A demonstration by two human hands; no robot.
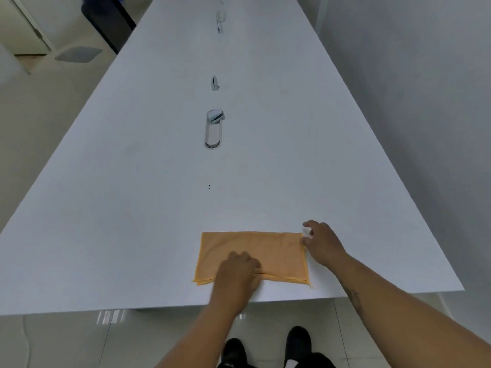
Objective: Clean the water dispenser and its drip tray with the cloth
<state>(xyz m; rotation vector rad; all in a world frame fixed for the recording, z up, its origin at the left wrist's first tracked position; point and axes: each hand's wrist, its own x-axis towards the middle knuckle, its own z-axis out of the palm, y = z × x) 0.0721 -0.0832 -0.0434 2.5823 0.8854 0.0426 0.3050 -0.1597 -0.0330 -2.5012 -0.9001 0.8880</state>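
Note:
An orange cloth [268, 251], folded into a flat rectangle, lies on the long white table [132, 208] near its front edge. My left hand [237, 272] rests on the cloth's near edge with the fingers curled over the fold. My right hand [322, 244] is at the cloth's right edge, thumb and fingers pinching the far right corner. No water dispenser or drip tray is in view.
Metal cable-port fittings run down the table's centre line: a large one [214, 128], a smaller one [215, 83] and another far off [220, 21]. A grey wall stands at the right. Tiled floor and my black shoes [265, 346] show below the table edge.

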